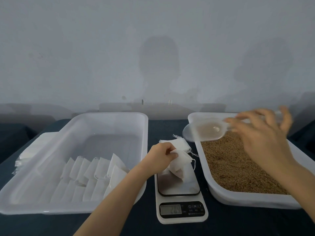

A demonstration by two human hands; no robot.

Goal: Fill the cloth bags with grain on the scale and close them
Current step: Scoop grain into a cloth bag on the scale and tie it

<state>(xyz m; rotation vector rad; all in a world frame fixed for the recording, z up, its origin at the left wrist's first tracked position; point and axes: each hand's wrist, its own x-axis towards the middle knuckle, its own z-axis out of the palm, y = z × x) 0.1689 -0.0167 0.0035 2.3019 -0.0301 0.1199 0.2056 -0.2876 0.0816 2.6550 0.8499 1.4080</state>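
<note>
A white cloth bag stands on the steel plate of the kitchen scale in the middle. My left hand pinches the bag's top edge and holds it up. My right hand hovers over the right tray and holds the handle of a clear plastic scoop, whose bowl looks empty and points left. Brown grain fills the white right tray. A few empty bags with drawstrings lie behind the scale.
A large white tray on the left holds a row of several filled, closed bags. A stack of flat bags lies beyond its left rim. Everything sits on a dark blue cloth; a grey wall rises behind.
</note>
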